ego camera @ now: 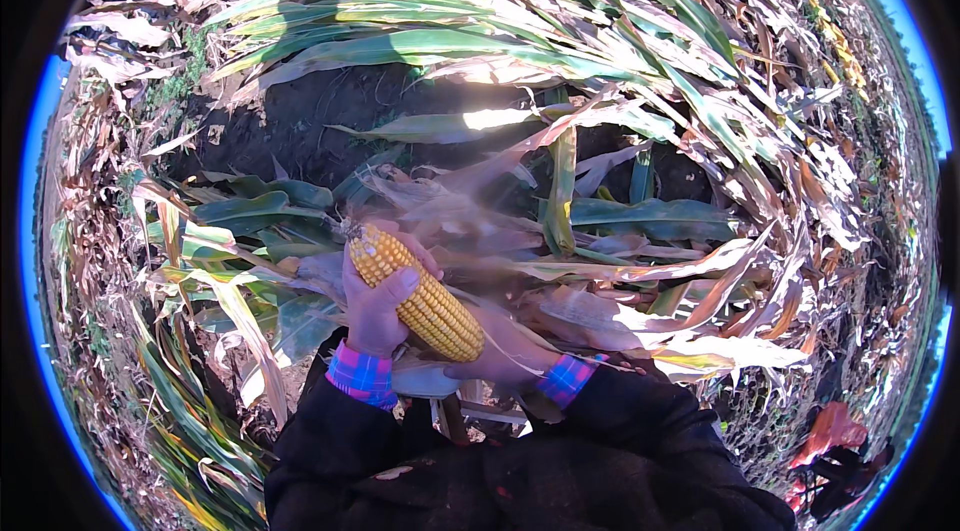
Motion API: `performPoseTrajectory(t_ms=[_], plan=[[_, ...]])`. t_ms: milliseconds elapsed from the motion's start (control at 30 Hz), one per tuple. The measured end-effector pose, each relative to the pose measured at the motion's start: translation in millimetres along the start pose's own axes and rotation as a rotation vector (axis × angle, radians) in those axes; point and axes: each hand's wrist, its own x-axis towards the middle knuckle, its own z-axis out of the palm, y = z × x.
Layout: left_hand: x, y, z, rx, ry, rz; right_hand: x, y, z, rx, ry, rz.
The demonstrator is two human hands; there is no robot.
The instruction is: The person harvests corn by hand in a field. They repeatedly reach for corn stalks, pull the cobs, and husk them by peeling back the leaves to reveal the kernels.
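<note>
A husked ear of yellow corn (pixel 429 300) lies tilted across the middle, its tip at the upper left. My left hand (pixel 377 303) is closed round its upper half, with the thumb over the kernels. At the ear's lower end, my right hand (pixel 499 347) touches or supports the base, and its fingers are partly hidden behind the ear. Dry husks (pixel 457 219) spread just above both hands, partly blurred. Whether the husks are still joined to the ear cannot be told.
Cut corn stalks with green and dry leaves (pixel 450 43) lie in a thick row ahead, beyond bare soil (pixel 337 114). More leaves (pixel 199 411) lie at lower left. Several yellow ears (pixel 841 50) rest at upper right. Part of a person in red and dark clothing (pixel 832 456) shows at lower right.
</note>
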Motion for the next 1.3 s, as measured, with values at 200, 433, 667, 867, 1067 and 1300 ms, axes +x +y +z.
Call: performPoseTrajectory(t_ms=[200,433,667,867,1067,1300], plan=[[-2.8,5.9,-4.1,0.094,-0.122,0.003,1.1,-9.4,12.9,-0.106,0.001,0.103],[-2.8,16.1,-9.0,0.306,-0.173,-0.016,5.6,2.6,22.1,-0.108,0.047,0.100],[-5.4,19.2,-6.0,0.443,-0.237,-0.066,0.2,26.9,24.1,-0.120,-0.072,0.086],[-26.5,2.4,26.7,1.268,-1.156,0.079,-17.5,79.0,51.8,-0.537,-0.064,-0.005],[8.7,16.7,-28.2,0.538,-0.220,-0.040,-20.6,62.9,21.2,-0.682,-0.483,-0.166],[17.7,24.0,-41.1,-0.245,-0.141,-0.119,8.8,-27.9,-37.7,0.550,-0.052,0.336]])
